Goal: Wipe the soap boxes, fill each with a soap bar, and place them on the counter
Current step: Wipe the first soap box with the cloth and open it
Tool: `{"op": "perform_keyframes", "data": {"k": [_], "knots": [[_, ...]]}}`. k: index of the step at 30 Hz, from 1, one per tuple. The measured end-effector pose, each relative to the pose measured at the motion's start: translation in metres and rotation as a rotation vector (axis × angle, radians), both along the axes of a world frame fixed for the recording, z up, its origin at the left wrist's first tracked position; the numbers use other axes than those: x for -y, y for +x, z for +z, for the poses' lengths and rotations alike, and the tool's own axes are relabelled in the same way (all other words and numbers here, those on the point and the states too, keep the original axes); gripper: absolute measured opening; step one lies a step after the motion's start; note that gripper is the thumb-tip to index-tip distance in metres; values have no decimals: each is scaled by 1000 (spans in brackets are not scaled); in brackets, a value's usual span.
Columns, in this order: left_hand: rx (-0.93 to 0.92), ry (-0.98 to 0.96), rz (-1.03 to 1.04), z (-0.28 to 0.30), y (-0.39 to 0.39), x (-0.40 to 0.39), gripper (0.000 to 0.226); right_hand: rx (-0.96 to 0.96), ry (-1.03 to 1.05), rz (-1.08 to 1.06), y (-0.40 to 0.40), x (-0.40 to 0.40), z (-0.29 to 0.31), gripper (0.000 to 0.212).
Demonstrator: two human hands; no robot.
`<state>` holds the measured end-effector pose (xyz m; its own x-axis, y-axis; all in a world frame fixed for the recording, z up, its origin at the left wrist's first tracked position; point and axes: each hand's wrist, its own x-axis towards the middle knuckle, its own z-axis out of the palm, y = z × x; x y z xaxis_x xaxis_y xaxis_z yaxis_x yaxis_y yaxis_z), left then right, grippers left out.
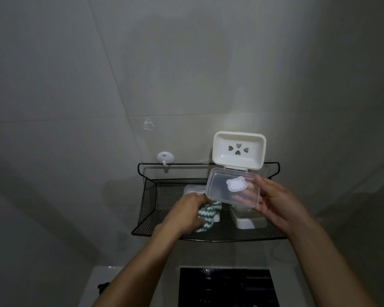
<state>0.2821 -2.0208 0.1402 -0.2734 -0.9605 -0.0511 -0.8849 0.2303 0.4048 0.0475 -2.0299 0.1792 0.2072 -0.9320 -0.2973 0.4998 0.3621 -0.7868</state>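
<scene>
Right hand gripping open soap box just above wire shelf; fingers curled behind clear lid | left hand clutching striped cloth over shelf | best: steady box; wipe tray corners, heart holes thoroughly

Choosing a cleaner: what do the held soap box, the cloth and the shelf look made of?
Soap box: glossy cream plastic with a clear lid; fingers show through. Cloth: soft, fluffy striped fabric, maybe microfibre. Shelf: black mesh, likely coated metal.
</scene>
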Motion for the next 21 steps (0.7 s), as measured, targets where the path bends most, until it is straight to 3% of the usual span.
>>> {"op": "perform_keyframes", "data": {"k": [4,8,12,14,18,21], "knots": [[-204,89,188,6,4,-3,42,-10,5,-36,-1,-1,-1,29],[-625,288,511,27,20,-9,16,-25,-3,-65,-5,-2,-3,28],[-866,83,630,65,35,-19,20,-68,-7,-76,-4,-1,-6,27],[-811,-100,558,83,34,-23,24,-77,-8,-75,0,0,-7,25],[-412,-457,342,97,10,-29,32,-71,-17,-48,16,0,-4,26],[-137,-485,144,87,-15,-32,47,-74,-44,-23,29,0,-2,28]]}}
